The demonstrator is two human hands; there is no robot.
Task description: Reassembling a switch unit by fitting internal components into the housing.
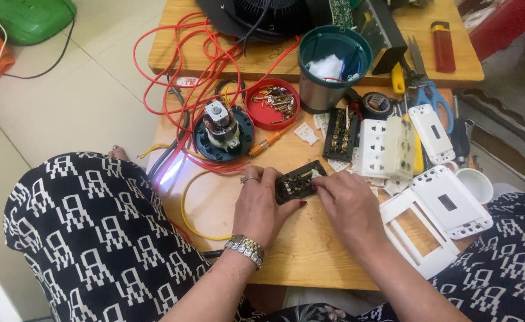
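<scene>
Both hands meet on a small black switch block [298, 182] near the middle of the wooden table [310, 256]. The left hand [262, 206] grips its left end, fingers curled around it; the right hand [349, 206] pinches its right edge, fingertips pressed on top. Just behind the block lies a second black block with brass contacts [341, 135], with white socket plates [384, 148] beside that. Further back from the block stand a red lid of screws [272, 104] and a green cup [333, 67]. Left of the block, a small motor [222, 128] sits among red wires [185, 71]. A yellow wire [186, 206] curves beside the left hand.
</scene>
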